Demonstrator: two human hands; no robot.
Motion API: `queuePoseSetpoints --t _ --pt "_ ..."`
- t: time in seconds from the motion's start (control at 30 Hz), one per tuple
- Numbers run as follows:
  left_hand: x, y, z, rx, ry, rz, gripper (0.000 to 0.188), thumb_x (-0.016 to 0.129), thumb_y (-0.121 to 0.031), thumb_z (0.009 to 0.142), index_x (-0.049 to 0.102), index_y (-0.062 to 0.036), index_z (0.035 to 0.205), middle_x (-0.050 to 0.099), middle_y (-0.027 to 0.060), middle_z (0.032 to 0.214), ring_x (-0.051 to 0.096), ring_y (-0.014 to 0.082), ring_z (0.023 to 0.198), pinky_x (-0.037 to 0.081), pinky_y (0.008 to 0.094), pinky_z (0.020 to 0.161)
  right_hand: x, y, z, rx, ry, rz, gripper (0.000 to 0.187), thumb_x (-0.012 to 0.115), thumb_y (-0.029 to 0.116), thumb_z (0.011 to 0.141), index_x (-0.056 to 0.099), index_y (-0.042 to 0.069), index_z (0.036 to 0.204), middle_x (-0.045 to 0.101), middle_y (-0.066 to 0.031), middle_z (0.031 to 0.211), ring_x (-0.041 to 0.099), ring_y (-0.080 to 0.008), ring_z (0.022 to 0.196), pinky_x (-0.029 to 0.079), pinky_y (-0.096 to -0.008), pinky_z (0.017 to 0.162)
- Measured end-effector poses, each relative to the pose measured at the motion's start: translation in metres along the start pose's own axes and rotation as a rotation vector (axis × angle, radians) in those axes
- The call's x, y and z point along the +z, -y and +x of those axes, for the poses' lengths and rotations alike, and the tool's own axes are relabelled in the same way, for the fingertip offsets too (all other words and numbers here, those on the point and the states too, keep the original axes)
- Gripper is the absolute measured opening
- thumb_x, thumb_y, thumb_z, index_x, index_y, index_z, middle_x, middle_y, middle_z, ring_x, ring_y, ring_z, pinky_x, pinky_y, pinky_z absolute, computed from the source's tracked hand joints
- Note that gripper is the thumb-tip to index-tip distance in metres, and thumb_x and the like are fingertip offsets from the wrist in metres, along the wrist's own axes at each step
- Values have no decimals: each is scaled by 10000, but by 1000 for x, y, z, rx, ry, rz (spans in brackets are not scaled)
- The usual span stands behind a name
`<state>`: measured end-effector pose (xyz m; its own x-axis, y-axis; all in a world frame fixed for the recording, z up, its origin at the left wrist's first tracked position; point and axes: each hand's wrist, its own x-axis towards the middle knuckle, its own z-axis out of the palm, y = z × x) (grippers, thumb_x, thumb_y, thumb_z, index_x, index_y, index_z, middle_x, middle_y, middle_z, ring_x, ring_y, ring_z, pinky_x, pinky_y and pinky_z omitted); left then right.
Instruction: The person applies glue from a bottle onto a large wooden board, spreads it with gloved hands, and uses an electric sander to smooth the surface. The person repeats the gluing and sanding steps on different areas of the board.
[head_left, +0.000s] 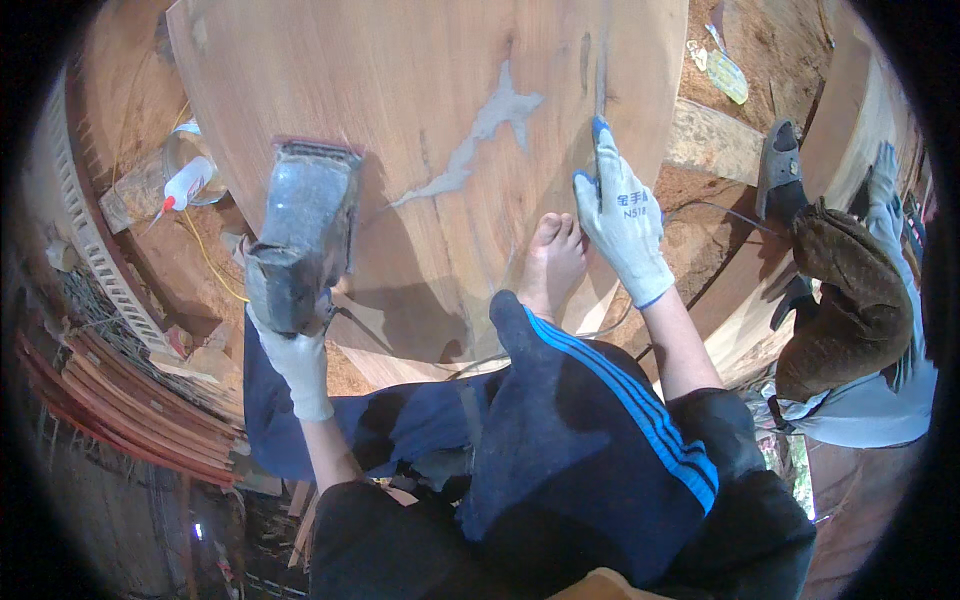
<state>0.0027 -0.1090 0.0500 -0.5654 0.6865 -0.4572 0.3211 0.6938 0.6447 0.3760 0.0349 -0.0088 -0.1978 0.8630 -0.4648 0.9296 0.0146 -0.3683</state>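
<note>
My gloved left hand [295, 360] is wrapped round the rear of a worn, grey belt sander [305, 205]. The sander sits over the left part of a broad wooden slab [420, 60], casting a shadow to its right; its underside is hidden. A jagged grey filler patch [480, 130] runs across the slab's middle. My right hand [620, 215], in a white glove with blue fingertips, lies on the slab's right part. Its index finger stretches along a narrow grey line [601, 75] in the wood, thumb apart; the other fingers are partly hidden. I see nothing held in it.
My bare foot [553, 265] rests on the slab's near part. A white squeeze bottle [188, 183] with a red tip lies at the left, near a yellow cord [210, 255]. Another person [850, 300] sits close on the right, beside another wooden piece. Stacked reddish strips [130, 410] lie lower left.
</note>
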Motion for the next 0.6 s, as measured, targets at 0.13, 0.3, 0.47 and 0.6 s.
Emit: queuePoseSetpoints --t 0.13,0.3,0.47,0.6 --pt "-6 10 -17 43 91 204 898 920 -157 677 439 2 1418 566 141 1316 573 260 1150 448 377 1014 2 1 -4 86 70 28 711 635 256 938 327 104 1560 682 -182 1112 699 -371 871 552 -472 742" --pt "6 13 -33 201 89 374 878 953 -219 629 501 -8 1351 633 177 1234 624 305 1110 486 403 969 6 8 -2 2 -46 43 720 624 266 930 315 46 1543 678 -218 1070 694 -393 846 553 -484 727" --pt "13 15 -38 376 133 417 892 964 -239 628 500 -13 1356 654 213 1227 669 360 1070 524 421 918 -3 9 -1 106 112 36 745 655 267 919 320 57 1550 674 -214 1115 698 -353 873 551 -466 758" --pt "10 19 -40 401 163 433 894 963 -263 637 496 -22 1360 664 209 1206 676 375 1044 535 419 889 -8 13 3 -44 81 -109 705 665 321 903 414 72 1513 588 -197 1328 593 -301 1186 486 -465 950"
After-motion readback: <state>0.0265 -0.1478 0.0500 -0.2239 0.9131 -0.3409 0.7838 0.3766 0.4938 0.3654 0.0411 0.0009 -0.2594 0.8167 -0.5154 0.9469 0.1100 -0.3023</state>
